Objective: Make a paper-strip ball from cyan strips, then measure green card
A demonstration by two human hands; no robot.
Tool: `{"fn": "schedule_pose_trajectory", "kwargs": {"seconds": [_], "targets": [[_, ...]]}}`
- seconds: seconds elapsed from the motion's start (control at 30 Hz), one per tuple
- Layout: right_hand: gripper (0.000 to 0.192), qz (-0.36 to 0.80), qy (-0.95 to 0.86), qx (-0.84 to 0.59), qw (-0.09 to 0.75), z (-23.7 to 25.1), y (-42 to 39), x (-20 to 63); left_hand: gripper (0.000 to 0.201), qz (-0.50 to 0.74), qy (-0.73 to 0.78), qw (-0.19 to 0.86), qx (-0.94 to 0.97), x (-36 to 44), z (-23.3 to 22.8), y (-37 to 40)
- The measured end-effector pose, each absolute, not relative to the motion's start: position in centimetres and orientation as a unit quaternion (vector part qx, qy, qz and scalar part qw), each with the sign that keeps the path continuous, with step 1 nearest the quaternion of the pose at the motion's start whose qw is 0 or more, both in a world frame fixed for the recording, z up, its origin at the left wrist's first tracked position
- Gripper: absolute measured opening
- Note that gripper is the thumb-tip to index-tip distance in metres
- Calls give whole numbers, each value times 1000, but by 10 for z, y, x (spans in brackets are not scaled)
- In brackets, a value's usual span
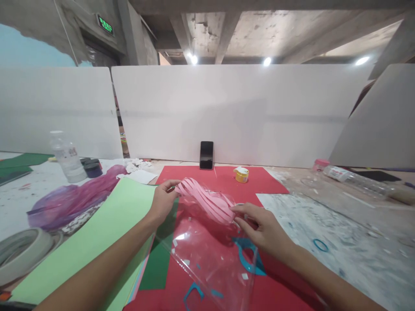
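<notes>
- The work surface carries a red sheet (266,181); a dark green sheet (155,272) and a pale green sheet (97,229) lie at its left.
- A clear plastic bag (207,263), dotted with small white bits, spreads over the red sheet on the near side of the hands, in the way of that area. Blue scraps (193,288) show there; whether inside or beneath the bag cannot be told.
- Beyond the hands, a yellow tub (241,176) sits on the red sheet and a dark-screened phone (206,155) stands against a white board (194,108).
- Far left: an upright clear bottle (66,160), a crumpled purple bag (74,203) and a tape roll (35,259). Far right: a second clear bottle (359,181) on its side.
- Pink paper (205,201): cut into narrow strips, curved and bulging, held slantwise above the red sheet between both hands.
- Left hand (164,201): fingers bent, fingertips nearly closed on the paper's left end.
- Right hand (264,224): thumb and forefinger pinched at its right end, other fingers curled.
- Writing: a lit green sign (105,25) at upper left reads "EXIT". Both bottles bear labels, too small to read.
</notes>
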State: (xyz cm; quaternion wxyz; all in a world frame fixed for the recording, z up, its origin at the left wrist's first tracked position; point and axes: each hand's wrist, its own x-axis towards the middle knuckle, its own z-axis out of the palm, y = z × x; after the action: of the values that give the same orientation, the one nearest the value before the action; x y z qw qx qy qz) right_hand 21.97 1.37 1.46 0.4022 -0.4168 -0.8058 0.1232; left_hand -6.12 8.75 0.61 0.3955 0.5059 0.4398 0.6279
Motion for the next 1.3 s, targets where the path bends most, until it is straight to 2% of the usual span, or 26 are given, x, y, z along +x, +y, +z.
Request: {"fn": "schedule_pose_trajectory", "kwargs": {"seconds": [0.1, 0.27, 0.47, 0.77, 0.87, 0.97, 1.3], "targets": [[21, 156, -794, -442, 387, 17, 14, 223, 24, 623, 432, 401, 515, -62, 8, 87], [42, 313, -721, -462, 410, 18, 14, 222, 25, 632, 425, 380, 525, -61, 15, 83], [38, 448, -651, -424, 442, 11, 17, 214, 24, 663, 429, 373, 487, -57, 17, 81], [45, 588, -556, -375, 451, 10, 22, 217, 31, 674, 398, 458, 421, -47, 13, 80], [52, 592, -559, -400, 421, 11, 23, 218, 32, 676, 393, 471, 410, -46, 13, 79], [54, 585, -558, -404, 428, 11, 23, 218, 31, 675, 392, 472, 410, -46, 13, 78], [39, 474, -632, -423, 444, 10, 16, 216, 28, 685, 394, 452, 412, -47, 11, 76]]}}
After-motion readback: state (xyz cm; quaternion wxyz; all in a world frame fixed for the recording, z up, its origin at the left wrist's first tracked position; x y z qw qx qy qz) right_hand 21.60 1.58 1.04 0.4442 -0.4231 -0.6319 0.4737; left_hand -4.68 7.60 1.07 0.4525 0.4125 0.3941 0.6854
